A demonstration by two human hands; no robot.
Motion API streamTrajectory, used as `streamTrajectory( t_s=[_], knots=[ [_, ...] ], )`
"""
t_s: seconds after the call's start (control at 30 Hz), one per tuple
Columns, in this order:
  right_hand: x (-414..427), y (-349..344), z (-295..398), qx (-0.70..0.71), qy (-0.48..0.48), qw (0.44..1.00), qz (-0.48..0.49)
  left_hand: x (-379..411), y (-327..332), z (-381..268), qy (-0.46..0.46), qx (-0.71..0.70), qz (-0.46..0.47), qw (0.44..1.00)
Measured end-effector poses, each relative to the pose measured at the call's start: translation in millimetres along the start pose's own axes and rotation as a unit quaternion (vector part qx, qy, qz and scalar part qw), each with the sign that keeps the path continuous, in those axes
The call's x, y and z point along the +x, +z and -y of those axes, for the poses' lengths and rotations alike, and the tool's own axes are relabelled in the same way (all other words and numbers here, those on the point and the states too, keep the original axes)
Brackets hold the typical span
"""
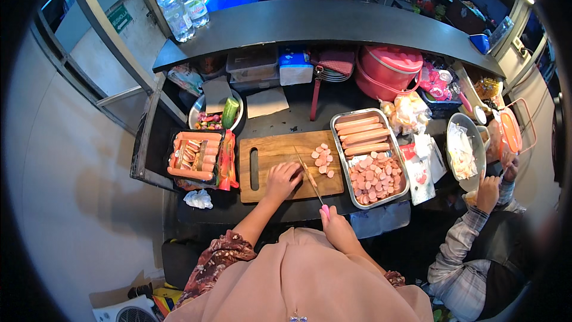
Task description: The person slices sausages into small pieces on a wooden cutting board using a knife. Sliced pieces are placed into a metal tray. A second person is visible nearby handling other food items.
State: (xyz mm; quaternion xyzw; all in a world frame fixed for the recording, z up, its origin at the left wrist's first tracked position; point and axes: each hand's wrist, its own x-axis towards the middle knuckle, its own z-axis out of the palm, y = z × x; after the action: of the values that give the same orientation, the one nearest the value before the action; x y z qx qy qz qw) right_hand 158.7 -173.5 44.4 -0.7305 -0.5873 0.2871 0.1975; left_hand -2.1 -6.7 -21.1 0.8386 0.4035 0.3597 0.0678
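My right hand (340, 231) grips the pink handle of a kitchen knife (310, 176), whose blade lies across the wooden cutting board (263, 152). Fingers bent, my left hand (282, 180) rests on the board just left of the blade; whatever is under its fingers is hidden. Right of the blade lies a small heap of sausage slices (322, 159). A metal tray (334, 136) adjoins the board's right side, with whole sausages (364, 136) at its far end and many cut slices (374, 178) at its near end.
To the left are a pack of sausages (194, 154), crumpled tissue (198, 199) and a metal bowl (193, 114) with a cucumber (230, 112) and shallots. A pink bucket (386, 69) stands behind. At right, a co-worker's hands (489, 192) are near a grey basin (480, 156).
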Motion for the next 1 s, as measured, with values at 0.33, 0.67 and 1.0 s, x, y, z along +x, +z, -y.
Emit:
streamTrajectory(
  t_s=[0.33, 0.67, 1.0],
  knots=[
    [7, -5, 5, 0.023, -0.014, 1.000, -0.004, 2, -5, -4, 0.002, 0.004, 0.015, 1.000],
    [24, -5, 11, 0.058, -0.004, 0.998, 0.003, 3, -5, -6, 0.000, 0.007, 0.013, 1.000],
    [16, -12, 11, 0.083, 0.029, 0.996, 0.029, 3, -5, -4, -0.004, -0.006, 0.008, 1.000]
  ],
)
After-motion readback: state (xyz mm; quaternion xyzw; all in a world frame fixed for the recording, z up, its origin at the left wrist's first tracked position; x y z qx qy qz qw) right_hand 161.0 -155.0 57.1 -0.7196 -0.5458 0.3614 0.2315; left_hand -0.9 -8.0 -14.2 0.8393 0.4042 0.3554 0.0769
